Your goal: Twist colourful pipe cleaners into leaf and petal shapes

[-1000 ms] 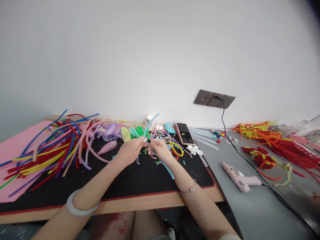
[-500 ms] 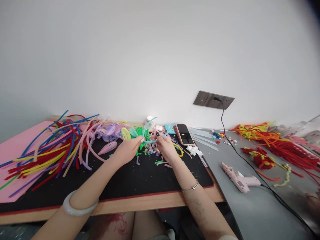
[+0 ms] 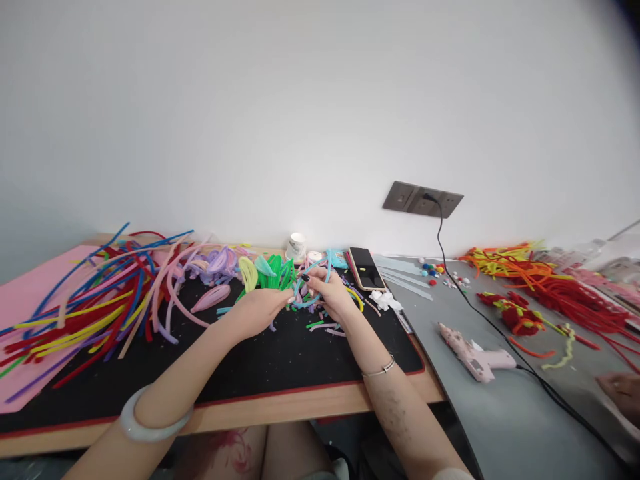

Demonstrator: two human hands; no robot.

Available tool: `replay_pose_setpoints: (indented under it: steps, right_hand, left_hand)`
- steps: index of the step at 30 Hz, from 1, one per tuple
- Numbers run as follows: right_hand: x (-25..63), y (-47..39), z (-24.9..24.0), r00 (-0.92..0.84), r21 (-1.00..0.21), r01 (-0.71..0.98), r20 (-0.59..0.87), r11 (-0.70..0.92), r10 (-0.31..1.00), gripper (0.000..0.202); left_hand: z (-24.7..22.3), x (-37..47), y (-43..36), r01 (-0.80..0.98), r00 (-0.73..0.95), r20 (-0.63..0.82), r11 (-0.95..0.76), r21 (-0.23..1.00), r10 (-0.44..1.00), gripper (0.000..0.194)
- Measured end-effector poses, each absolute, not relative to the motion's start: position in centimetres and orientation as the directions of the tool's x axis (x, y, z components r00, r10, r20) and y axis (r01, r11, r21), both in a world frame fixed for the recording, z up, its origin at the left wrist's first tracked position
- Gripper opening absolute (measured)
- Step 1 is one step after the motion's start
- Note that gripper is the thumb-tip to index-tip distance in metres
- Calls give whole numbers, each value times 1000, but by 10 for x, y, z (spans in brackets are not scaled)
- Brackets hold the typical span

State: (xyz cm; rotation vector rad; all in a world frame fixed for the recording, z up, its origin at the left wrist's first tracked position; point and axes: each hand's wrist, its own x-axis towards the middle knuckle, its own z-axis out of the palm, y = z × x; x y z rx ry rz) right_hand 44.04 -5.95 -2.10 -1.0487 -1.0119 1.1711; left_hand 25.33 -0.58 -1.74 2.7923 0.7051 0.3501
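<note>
Both hands meet above the black mat (image 3: 280, 367), bending a light blue pipe cleaner (image 3: 329, 265) between them. My left hand (image 3: 257, 310) pinches one part of it between thumb and fingers. My right hand (image 3: 327, 291), with dark nails, grips it close beside the left fingertips. Part of the pipe cleaner curves up over the right hand; the rest is hidden by fingers. Just behind lie folded green pipe cleaners (image 3: 275, 272), a pale yellow loop (image 3: 248, 273) and short cut pieces. A pink looped petal shape (image 3: 211, 298) lies left of my left hand.
Long mixed pipe cleaners (image 3: 120, 307) spread across the left. A phone (image 3: 367, 269), crumpled tissue (image 3: 385, 301) and paper cup (image 3: 297, 247) stand behind. On the grey table, a pink glue gun (image 3: 475, 357) trails a black cord (image 3: 470, 300); another person's hand (image 3: 620, 390) shows far right.
My hands have come closer together, the right moving left. The light blue pipe cleaner, a wide open curve before, is now bent more tightly between my fingers. The view has shifted slightly.
</note>
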Motion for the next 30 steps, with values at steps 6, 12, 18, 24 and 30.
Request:
replay_pose_setpoints:
  steps: [6, 12, 18, 24, 30]
  right_hand:
    - [439, -57, -22, 173, -978, -128, 144, 167, 974, 24]
    - [439, -53, -29, 293, -971, -54, 209, 234, 933, 29]
    - [435, -53, -29, 406, -968, -81, 187, 239, 895, 30]
    - [433, -56, -20, 380, -951, -201, 146, 236, 913, 32]
    - [444, -57, -15, 394, -915, -316, 114, 251, 912, 31]
  left_hand:
    - [-21, 256, -6, 421, 859, 161, -849, 320, 486, 30]
    - [-21, 258, -6, 436, 850, 169, -846, 306, 499, 32]
    - [-24, 260, -7, 436, 839, 214, -853, 285, 500, 33]
    - [-22, 261, -7, 479, 809, 277, -854, 202, 519, 32]
    - [-21, 260, -4, 562, 783, 228, -815, 141, 579, 35]
